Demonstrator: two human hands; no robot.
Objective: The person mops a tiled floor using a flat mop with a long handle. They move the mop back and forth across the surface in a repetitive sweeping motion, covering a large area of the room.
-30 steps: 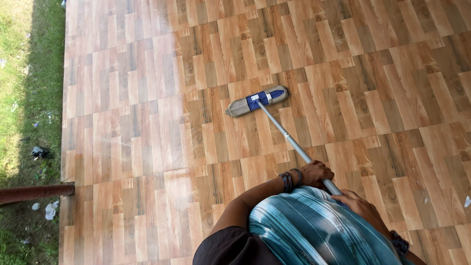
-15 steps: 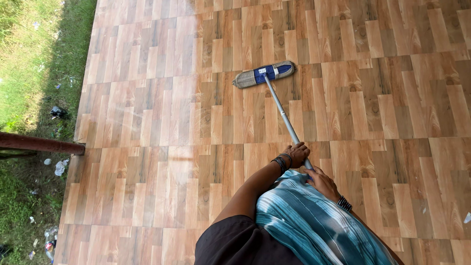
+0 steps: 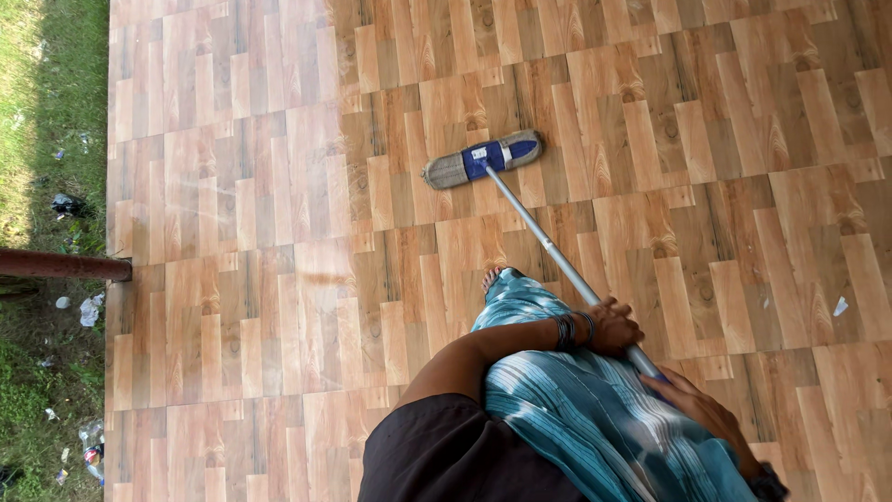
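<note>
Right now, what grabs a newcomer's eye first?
The flat mop on the wood-patterned floor, upper middle, its metal handle slanting down to the person. The left hand has a grip higher on the handle, the right hand lower, above a striped blue skirt. Left of the floor lies a littered grass strip.

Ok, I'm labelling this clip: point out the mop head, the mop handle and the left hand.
mop head (image 3: 483,160): head view, on the blue middle of the pad.
mop handle (image 3: 534,231): head view, on the bare metal shaft.
left hand (image 3: 613,327): head view, on its back.
</note>
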